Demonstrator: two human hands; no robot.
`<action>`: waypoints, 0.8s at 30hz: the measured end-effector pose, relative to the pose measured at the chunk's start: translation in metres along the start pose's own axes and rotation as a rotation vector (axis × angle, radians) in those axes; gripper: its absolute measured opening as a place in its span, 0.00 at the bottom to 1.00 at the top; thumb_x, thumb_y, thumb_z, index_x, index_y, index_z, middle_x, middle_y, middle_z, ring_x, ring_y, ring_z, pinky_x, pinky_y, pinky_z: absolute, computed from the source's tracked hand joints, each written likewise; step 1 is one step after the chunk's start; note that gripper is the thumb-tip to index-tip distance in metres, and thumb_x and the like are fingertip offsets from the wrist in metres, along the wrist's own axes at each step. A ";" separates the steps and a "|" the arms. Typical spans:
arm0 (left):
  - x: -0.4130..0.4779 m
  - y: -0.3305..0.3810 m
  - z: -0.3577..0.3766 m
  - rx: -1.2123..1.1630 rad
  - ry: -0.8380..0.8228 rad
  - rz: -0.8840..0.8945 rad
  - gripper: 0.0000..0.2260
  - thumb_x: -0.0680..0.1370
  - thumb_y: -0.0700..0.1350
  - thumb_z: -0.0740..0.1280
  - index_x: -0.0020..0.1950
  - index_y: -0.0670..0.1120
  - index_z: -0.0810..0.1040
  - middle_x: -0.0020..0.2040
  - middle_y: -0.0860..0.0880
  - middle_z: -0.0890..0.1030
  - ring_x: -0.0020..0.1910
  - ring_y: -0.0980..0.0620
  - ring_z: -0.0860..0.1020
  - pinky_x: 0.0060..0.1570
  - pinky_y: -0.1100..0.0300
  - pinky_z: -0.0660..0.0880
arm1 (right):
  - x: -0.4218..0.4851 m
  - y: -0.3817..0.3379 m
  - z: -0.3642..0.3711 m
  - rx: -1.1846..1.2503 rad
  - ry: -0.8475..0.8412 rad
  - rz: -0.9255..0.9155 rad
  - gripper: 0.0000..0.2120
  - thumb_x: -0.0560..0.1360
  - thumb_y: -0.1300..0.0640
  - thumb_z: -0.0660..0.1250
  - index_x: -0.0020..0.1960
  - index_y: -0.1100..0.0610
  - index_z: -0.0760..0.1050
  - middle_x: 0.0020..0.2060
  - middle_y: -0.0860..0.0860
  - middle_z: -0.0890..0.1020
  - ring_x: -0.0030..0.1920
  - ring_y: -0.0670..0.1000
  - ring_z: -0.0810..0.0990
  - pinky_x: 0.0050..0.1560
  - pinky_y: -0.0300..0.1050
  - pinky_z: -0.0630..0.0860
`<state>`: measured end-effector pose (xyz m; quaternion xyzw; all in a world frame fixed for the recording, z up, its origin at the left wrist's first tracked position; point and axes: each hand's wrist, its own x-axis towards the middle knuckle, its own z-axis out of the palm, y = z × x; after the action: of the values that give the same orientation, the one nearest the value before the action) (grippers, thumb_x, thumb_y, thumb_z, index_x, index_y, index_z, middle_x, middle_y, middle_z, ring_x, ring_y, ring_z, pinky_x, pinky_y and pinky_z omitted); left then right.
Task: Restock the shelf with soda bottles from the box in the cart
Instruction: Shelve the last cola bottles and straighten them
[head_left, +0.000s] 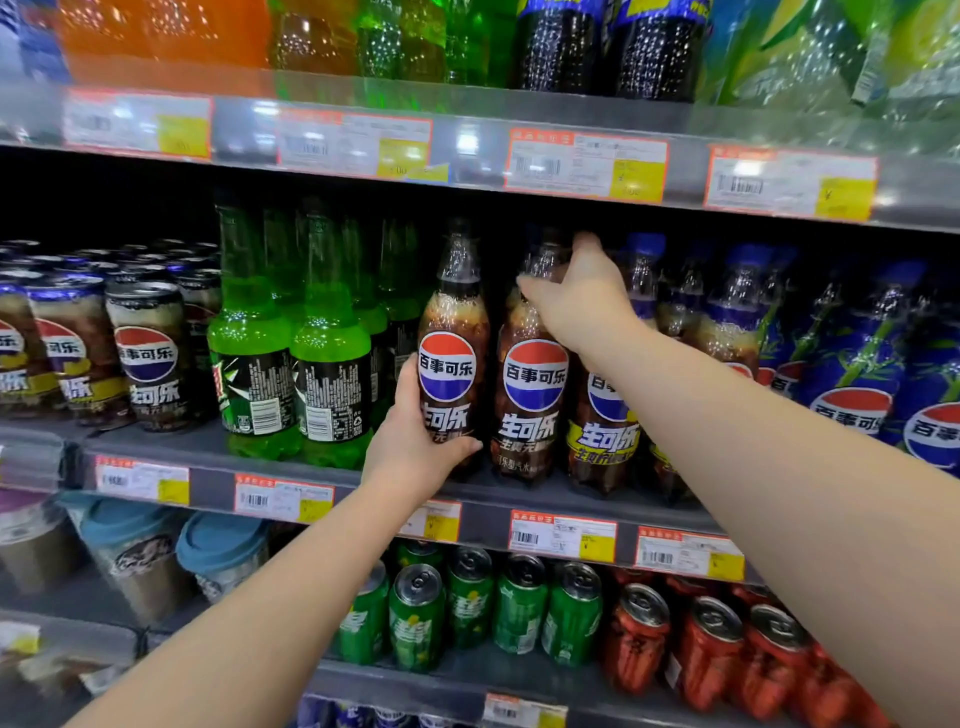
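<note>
Two dark cola bottles with black labels stand at the front of the middle shelf (545, 506). My left hand (410, 441) grips the lower body of the left cola bottle (452, 332), which stands upright at the shelf's edge. My right hand (582, 296) reaches over the neighbouring cola bottle (530, 384), fingers curled round its neck and shoulder. A third bottle of the same kind (602, 431) stands just right of it, partly behind my right forearm. The box and the cart are out of view.
Green soda bottles (291, 364) stand left of the colas, cola cans (148, 358) further left. Blue-labelled cola bottles (852, 374) fill the right. Below sit green cans (467, 603), red cans (706, 649) and lidded cups (130, 551). The upper shelf (467, 114) hangs close overhead.
</note>
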<state>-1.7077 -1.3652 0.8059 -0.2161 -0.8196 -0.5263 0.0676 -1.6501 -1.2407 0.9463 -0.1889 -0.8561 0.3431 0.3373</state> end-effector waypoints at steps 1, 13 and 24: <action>0.000 0.000 0.000 -0.001 -0.003 0.002 0.46 0.66 0.45 0.76 0.74 0.59 0.50 0.64 0.53 0.76 0.61 0.47 0.75 0.56 0.55 0.71 | 0.000 0.000 0.001 -0.008 0.003 -0.003 0.25 0.74 0.52 0.67 0.66 0.60 0.63 0.59 0.59 0.77 0.58 0.61 0.76 0.58 0.56 0.75; 0.000 -0.005 0.002 -0.005 0.012 0.021 0.47 0.66 0.46 0.76 0.74 0.60 0.48 0.65 0.53 0.74 0.62 0.47 0.74 0.59 0.52 0.72 | 0.002 0.007 0.002 -0.003 0.030 -0.033 0.29 0.71 0.51 0.71 0.67 0.58 0.62 0.58 0.57 0.78 0.57 0.60 0.77 0.58 0.55 0.75; 0.002 -0.006 0.002 -0.043 0.089 0.013 0.50 0.63 0.50 0.78 0.76 0.54 0.48 0.72 0.47 0.65 0.69 0.46 0.67 0.67 0.47 0.67 | -0.017 0.027 -0.027 0.184 -0.007 -0.197 0.27 0.73 0.57 0.68 0.70 0.55 0.64 0.57 0.49 0.75 0.56 0.48 0.76 0.57 0.40 0.72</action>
<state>-1.7117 -1.3648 0.8001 -0.1990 -0.8030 -0.5523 0.1027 -1.6165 -1.2189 0.9333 -0.0710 -0.8365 0.3862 0.3822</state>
